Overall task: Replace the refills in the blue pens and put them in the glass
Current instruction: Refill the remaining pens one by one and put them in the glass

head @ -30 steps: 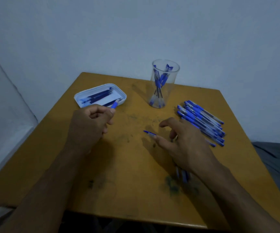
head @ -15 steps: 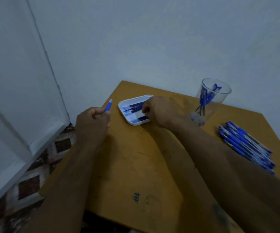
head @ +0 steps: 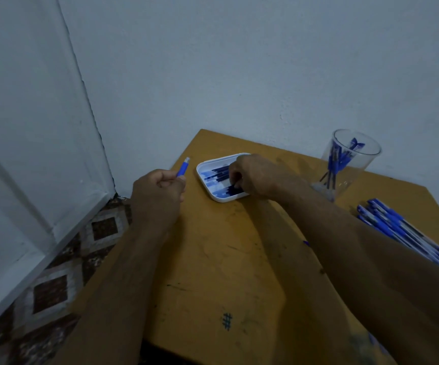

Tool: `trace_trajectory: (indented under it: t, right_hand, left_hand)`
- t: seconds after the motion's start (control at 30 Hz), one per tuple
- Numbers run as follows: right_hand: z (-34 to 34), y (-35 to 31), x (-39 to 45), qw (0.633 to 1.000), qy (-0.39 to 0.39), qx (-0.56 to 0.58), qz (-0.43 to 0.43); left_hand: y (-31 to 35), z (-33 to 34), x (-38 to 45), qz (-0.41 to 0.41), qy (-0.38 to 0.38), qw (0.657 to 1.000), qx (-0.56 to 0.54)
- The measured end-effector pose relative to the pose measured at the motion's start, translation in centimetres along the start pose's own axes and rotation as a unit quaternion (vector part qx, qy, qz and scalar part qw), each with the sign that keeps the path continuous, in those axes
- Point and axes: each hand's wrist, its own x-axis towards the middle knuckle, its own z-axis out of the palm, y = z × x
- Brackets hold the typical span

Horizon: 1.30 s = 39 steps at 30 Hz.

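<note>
Both forearms are bare to the frame edge, and the left hand (head: 157,193) and right hand (head: 255,177) are ungloved.

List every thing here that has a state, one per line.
Left hand: grips a pen barrel, off the table's left edge.
Pen barrel: held, tip end pointing up and away.
Right hand: in the tray, fingers curled at the refills; whether it pinches one cannot be told.
Tray: open, holds dark refills.
Glass: upright, several pens inside.
Pens: capped, piled on the table at right.
</note>
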Motion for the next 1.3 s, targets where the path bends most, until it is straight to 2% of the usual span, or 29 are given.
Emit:
trace_trajectory:
  t: [0.23, 0.33, 0.47, 0.73, 0.87, 1.07, 1.17, 1.3]
  right_hand:
    - [-1.3, 0.5, -2.2, 0.999, 0.027, -0.022, -0.020]
    - [-2.4, 1.1, -4.7, 0.998, 0.031, 0.041, -0.033]
    - [-2.8, 3.3, -8.5, 0.978, 0.094, 0.185, -0.026]
    - [0.3, 6.6, -15.8, 0.905, 0.280, 0.315, 0.059]
    - [2.6, 7.3, -18.9, 0.837, 0.293, 0.444, 0.126]
    - [3.9, 7.0, -21.5, 0.742, 0.303, 0.577, 0.157]
    - [3.6, 7.0, -22.1, 0.712, 0.319, 0.606, 0.158]
    - [3.5, 7.2, -22.3, 0.690, 0.329, 0.626, 0.155]
  left_hand:
    - [0.0, 1.3, -1.1, 0.050, -0.035, 0.998, 0.023]
    - [0.5, 2.5, -2.7, 0.093, -0.064, 0.993, 0.019]
    - [1.0, 4.6, -4.7, 0.102, -0.099, 0.990, -0.001]
    - [1.3, 9.0, -9.2, 0.128, -0.229, 0.965, 0.017]
    - [1.0, 10.6, -10.8, 0.139, -0.251, 0.958, 0.026]
    - [0.5, 11.8, -12.3, 0.160, -0.294, 0.941, 0.050]
    - [0.3, 12.0, -12.7, 0.162, -0.311, 0.936, 0.042]
    - [0.4, 12.0, -13.1, 0.177, -0.328, 0.927, 0.041]
